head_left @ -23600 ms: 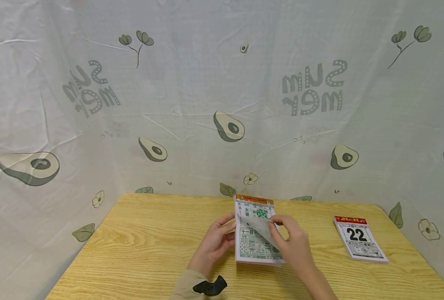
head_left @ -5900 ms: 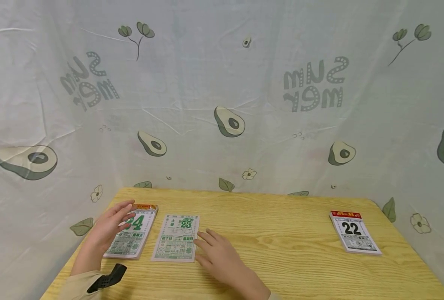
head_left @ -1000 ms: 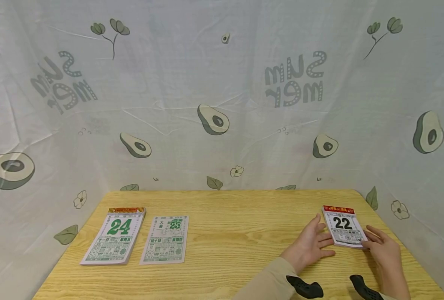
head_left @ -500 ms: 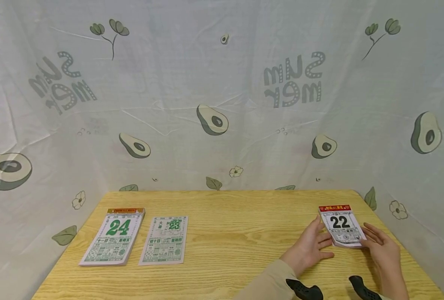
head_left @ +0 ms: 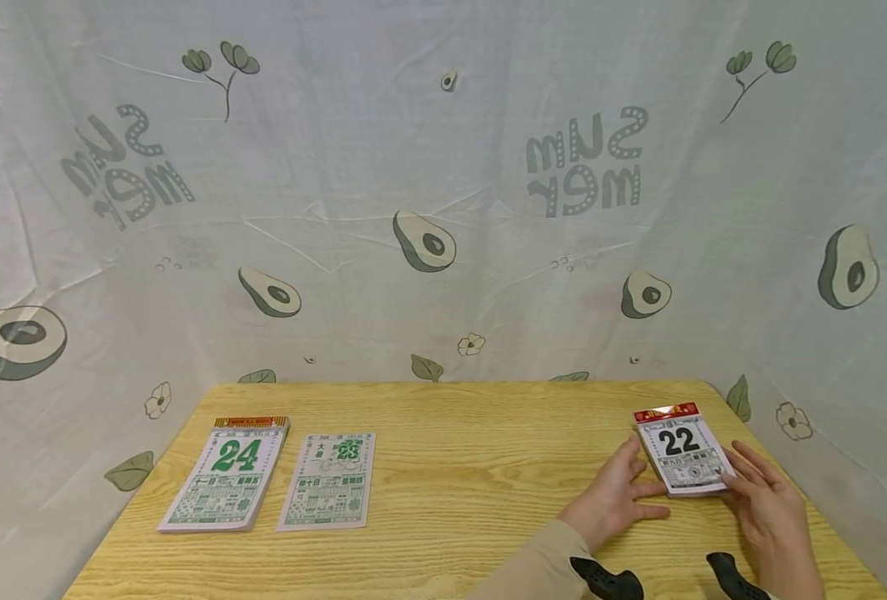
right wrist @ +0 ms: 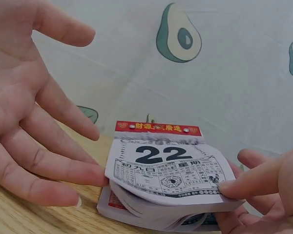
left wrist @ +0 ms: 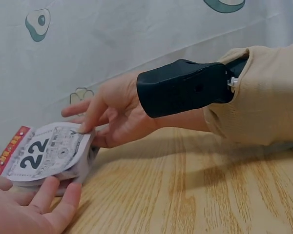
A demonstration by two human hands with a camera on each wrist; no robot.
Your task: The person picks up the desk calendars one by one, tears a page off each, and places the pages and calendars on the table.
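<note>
Left hand [head_left: 614, 500] spread beside calendar [head_left: 685, 457], cropped in both wrist views; right hand [head_left: 770, 505] pinching calendar's lower right corner, fingertips partly hidden.

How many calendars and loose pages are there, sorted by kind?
Tear-off calendars: 2
Loose calendar page: 1
Total: 3

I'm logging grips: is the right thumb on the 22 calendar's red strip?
No, the right hand has its thumb on the lower corner of the 22 calendar, away from the red strip.
</note>
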